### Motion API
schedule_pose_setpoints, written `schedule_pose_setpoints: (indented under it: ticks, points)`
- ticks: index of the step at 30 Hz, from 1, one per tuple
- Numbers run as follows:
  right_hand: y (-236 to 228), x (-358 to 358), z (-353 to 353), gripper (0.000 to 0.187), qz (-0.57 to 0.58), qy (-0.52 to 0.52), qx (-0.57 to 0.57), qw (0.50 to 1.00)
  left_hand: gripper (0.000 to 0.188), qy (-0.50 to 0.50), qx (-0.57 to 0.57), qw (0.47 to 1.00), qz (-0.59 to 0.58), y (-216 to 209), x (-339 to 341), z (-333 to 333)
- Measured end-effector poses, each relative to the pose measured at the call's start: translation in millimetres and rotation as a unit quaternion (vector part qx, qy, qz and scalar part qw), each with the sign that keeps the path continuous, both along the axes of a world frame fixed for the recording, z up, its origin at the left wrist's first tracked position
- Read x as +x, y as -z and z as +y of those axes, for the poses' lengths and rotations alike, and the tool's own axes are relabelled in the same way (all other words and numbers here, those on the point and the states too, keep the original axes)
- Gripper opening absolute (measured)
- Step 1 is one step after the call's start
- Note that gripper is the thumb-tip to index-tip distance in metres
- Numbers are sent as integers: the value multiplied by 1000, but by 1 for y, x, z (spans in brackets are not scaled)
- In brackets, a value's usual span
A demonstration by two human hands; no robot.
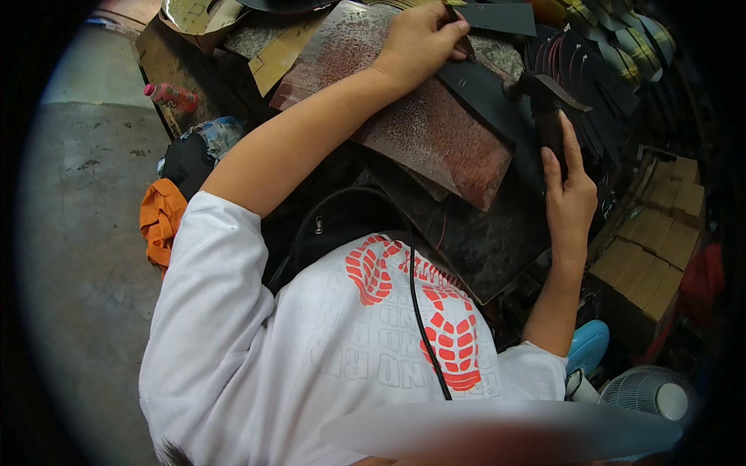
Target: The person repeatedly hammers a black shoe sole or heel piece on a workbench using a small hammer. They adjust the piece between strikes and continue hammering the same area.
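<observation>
My right hand is wrapped round the dark handle of a hammer, its metal head raised over the right side of the worktable. Near the top, my left hand is closed in a pinch on a thin dark strip; the fingertips are partly hidden. Beneath that hand lies a worn, reddish-brown mottled sheet. Along the sheet's right side runs a flat black piece.
Stacked dark curved pieces lie at the far right. Cardboard boxes and a fan stand to the right. On the left are a pink bottle and an orange cloth. A black cord crosses my shirt.
</observation>
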State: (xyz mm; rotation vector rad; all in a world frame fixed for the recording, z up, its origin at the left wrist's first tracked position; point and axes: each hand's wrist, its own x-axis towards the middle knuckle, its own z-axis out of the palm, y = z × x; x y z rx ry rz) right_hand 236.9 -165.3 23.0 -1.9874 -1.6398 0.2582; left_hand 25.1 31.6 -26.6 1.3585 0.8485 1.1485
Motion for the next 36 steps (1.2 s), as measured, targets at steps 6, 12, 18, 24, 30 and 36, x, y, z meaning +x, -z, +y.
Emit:
schedule_pose_setpoints:
  ticks: [6,12,18,24,30,36]
  points:
    - [24,11,-2,50,4,-9,26,1000,17,40,43,995,82,-1,-4,-1]
    - [-34,5,-8,42,12,-29,112,993,18,17,118,983,138,-6,-5,-7]
    - [-104,-35,2,40,107,-174,334,920,19,-68,445,866,220,-6,11,-13]
    - [-6,5,1,53,71,-13,51,996,16,-92,484,847,199,-2,15,-16]
    - [1,7,-5,51,-9,-8,14,1000,17,11,43,997,67,-4,3,-5]
    - [17,16,-7,51,10,2,-2,1000,16,19,91,989,113,-9,3,-9]
